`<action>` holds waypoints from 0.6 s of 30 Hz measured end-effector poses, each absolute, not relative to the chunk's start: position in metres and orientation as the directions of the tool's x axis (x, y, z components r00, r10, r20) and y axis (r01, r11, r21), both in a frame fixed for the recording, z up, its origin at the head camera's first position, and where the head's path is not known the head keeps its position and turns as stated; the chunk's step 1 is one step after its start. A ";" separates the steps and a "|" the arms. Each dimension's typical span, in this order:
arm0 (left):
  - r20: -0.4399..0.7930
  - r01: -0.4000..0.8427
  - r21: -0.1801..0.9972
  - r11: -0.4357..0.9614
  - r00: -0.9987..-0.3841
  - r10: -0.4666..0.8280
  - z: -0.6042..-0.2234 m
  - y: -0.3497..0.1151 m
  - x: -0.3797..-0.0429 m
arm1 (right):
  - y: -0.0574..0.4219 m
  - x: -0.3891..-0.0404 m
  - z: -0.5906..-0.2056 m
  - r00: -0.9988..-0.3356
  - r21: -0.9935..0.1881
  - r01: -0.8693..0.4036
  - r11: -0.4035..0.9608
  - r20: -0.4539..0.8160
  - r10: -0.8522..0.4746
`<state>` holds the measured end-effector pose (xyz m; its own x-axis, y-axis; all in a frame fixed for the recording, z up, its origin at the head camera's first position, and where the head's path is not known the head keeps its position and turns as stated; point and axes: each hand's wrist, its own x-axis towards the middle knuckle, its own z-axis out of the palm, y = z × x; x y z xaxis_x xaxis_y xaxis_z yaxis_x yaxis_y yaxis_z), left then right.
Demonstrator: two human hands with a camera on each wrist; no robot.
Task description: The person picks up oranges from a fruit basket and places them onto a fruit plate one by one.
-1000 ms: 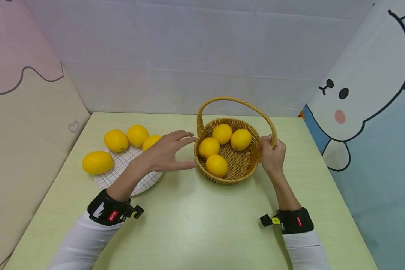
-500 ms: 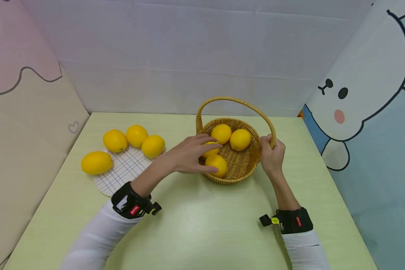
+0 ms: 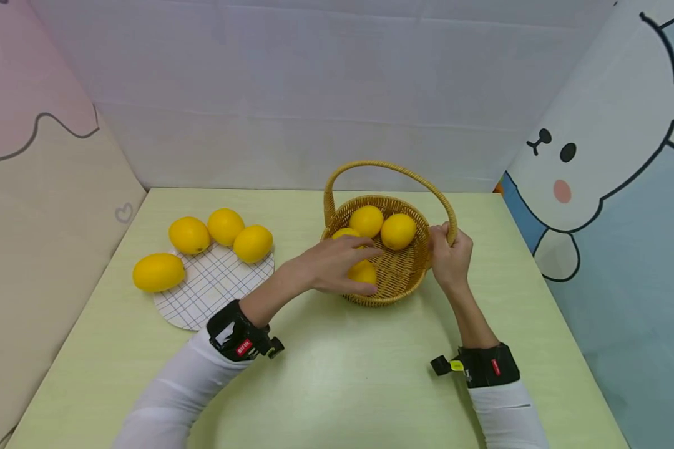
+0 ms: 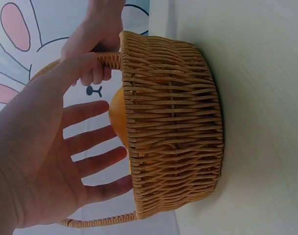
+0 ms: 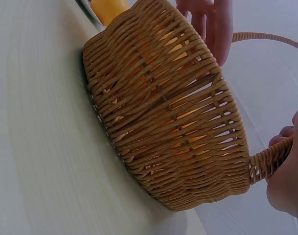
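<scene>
Tabletop (image 3: 337,386): pale.
Basket (image 3: 399,275): inside, head cam only.
L hand (image 3: 339,265): fingers (image 4: 92,139) wide; palm (image 4: 46,161), L cam.
R hand (image 3: 452,257): fingers round handle (image 3: 393,166).

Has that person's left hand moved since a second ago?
Yes, rightward: in the head view, the left hand has gone from the basket's left edge to over its inside.
</scene>
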<state>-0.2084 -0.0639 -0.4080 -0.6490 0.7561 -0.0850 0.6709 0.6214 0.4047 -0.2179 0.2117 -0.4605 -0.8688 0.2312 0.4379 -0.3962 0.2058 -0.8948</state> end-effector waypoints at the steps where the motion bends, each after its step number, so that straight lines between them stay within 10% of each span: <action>1: -0.091 0.668 0.415 0.618 -0.645 0.759 -0.408 -0.063 -0.209 | 0.212 -0.218 -0.461 -0.869 -0.896 -0.394 0.205 0.436 0.234; 18: -0.177 0.696 0.445 0.563 -0.548 0.818 -0.417 -0.051 -0.217 | 0.206 -0.214 -0.452 -0.882 -0.914 -0.365 0.178 0.401 0.249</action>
<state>-0.2173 -0.0514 -0.4172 -0.5476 0.8178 -0.1771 0.6963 0.5628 0.4454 -0.2137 0.2056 -0.4524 -0.8816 0.2487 0.4011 -0.3653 0.1784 -0.9136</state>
